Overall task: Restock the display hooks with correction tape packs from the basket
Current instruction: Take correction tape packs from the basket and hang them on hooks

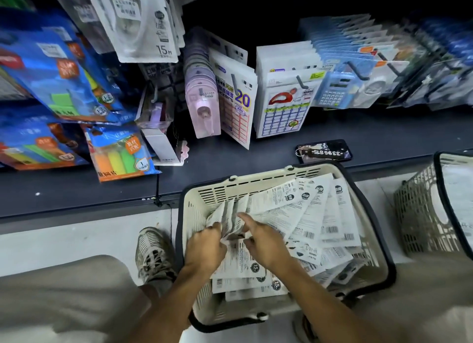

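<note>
Head view: person crouched over a cream basket [258,181] on the floor, up against a dark shelf. Basket holds a loose pile of white correction tape packs [314,214], flat card-backed, mostly back side up w/ barcodes showing. Left hand [204,248] grips a small bunch of packs [225,220] at their lower ends, fingers curled round them; right hand [263,243] is at the same bunch, thumb and fingers pinching its edge, index stretched fwd over the fanned tops. Looks like gathering and squaring a stack before lifting. Packs should be light, thin, fairly stiff card but w/ slick film, so they'll slide off each other; a bunch bends and fans easily, as seen here. Best hold prob at the lower half, thumb across the face, leaving the hang-hole end free for the hooks. A hanging row of similar white 15M packs [143,28] sits up left; whether that's the target hook, can't tell. A phone [323,150] lies on the shelf just behind the basket, a second basket [425,220] is at right.
</note>
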